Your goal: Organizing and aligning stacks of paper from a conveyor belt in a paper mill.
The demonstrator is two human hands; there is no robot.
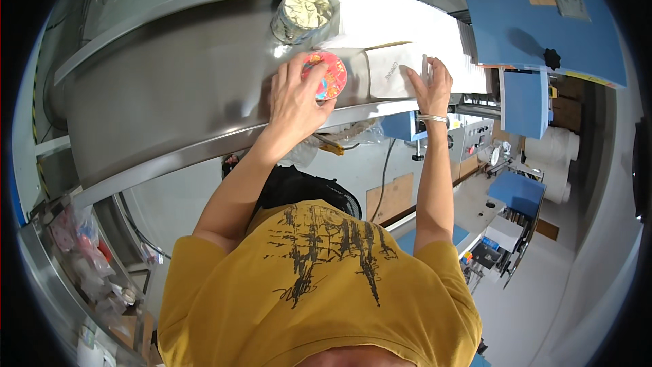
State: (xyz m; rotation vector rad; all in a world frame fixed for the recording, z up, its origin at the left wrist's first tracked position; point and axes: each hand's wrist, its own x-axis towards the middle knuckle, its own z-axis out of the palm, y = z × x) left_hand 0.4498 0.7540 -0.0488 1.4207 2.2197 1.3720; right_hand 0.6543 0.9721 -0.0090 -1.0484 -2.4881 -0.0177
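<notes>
My left hand (297, 95) is closed around a round item (326, 76) with a red, brightly printed top, above the metal work surface (176, 75). Its thumb and fingers grip the rim; the depth of the item is hidden. To the right, my right hand (432, 87) has thumb and forefinger at the right end of a white packet (390, 71) with small dark print. The packet lies close to the surface's near edge. Behind my left hand stands a round, shiny container (302, 17) with a pale, crinkled top.
A long white stack or wrapped bundle (394, 20) lies behind the packet. Blue machine housing (536, 13) with a black knob (551, 59) rises at the right. A raised metal rail (170, 12) borders the far side. Clear plastic bags (85, 245) hang at the lower left.
</notes>
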